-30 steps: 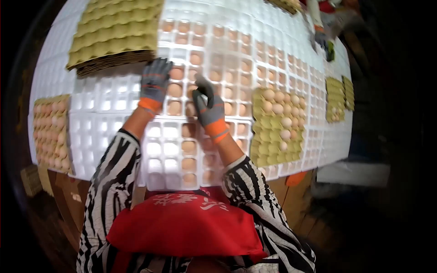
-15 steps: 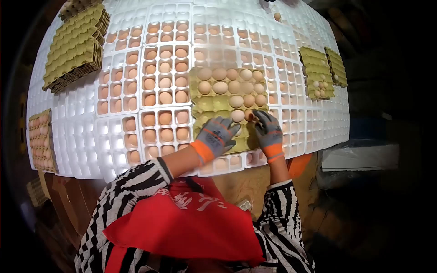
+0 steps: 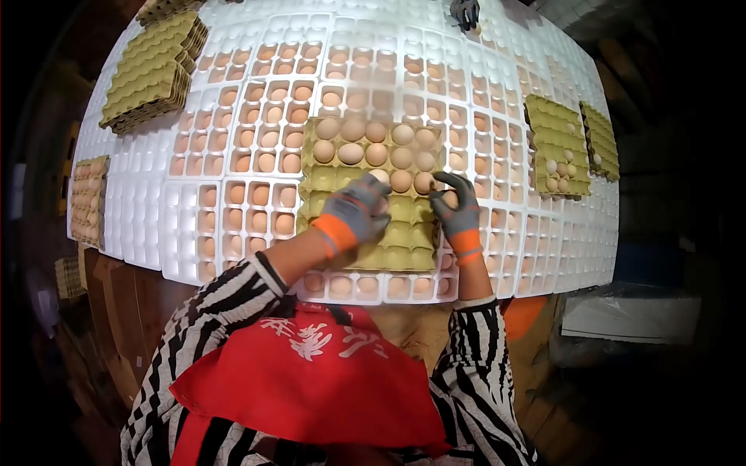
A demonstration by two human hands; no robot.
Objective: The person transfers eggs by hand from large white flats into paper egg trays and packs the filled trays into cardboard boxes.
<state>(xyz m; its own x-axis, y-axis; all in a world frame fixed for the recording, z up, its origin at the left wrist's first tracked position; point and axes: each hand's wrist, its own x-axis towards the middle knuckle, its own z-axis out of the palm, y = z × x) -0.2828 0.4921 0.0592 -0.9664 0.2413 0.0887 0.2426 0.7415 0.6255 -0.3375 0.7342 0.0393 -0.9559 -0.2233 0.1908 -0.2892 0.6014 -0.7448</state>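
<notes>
A yellow-green pulp tray (image 3: pixel 404 233) lies on the white foam trays in front of me, with eggs in its far rows and bare cups in its near rows. My left hand (image 3: pixel 356 206), in a grey glove with an orange cuff, is bent over the tray's middle, its fingers round an egg (image 3: pixel 380 206). At the tray's right edge, my right hand (image 3: pixel 455 206), gloved alike, has its fingers curled round another egg (image 3: pixel 450 199). An egg (image 3: pixel 423 182) sits in the tray beside its fingertips.
White foam trays with brown eggs (image 3: pixel 266 162) cover the table. A stack of pulp trays (image 3: pixel 148 74) stands far left; a filled egg tray (image 3: pixel 88 202) lies at the left edge. Two pulp trays (image 3: pixel 558 144) (image 3: pixel 599 140) are at right. Another person's gloved hand (image 3: pixel 465 14) shows at the far edge.
Both hands came from the foam trays to the pulp tray, which now lies nearer the middle of view. Since the middle frame, fewer eggs remain in its near rows.
</notes>
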